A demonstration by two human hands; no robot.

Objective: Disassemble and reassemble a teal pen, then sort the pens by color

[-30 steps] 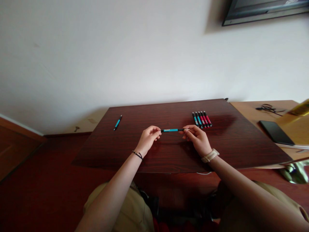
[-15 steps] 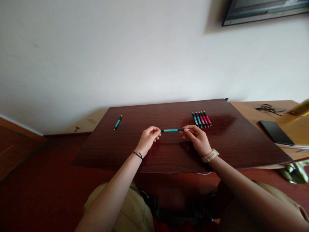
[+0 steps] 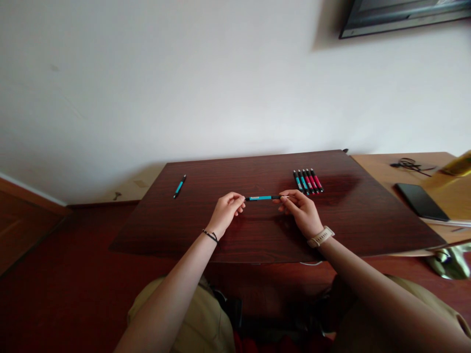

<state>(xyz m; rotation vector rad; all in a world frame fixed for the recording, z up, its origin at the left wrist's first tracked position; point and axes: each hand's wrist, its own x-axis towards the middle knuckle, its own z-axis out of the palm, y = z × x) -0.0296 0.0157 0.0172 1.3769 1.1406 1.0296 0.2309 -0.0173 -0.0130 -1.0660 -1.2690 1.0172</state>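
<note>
A blue and black pen [image 3: 260, 198] is stretched level between my two hands, over the middle of the dark table. My left hand [image 3: 228, 208] pinches its left end between thumb and fingers. At the other end, my right hand [image 3: 299, 208] grips the pen with thumb and fingertips. Just beyond my right hand lies a row of several pens, blue ones [image 3: 299, 181] on the left and red ones [image 3: 312, 181] on the right, side by side. Another blue pen [image 3: 179, 187] lies alone, slanted, toward the table's left side.
The dark wooden table [image 3: 257, 245] stands against a white wall. A lighter table [image 3: 386, 171] on the right bears a black phone [image 3: 421, 201], a coiled black cable [image 3: 409, 165] and a yellow object [image 3: 458, 166]. A screen [image 3: 405, 17] hangs at the upper right.
</note>
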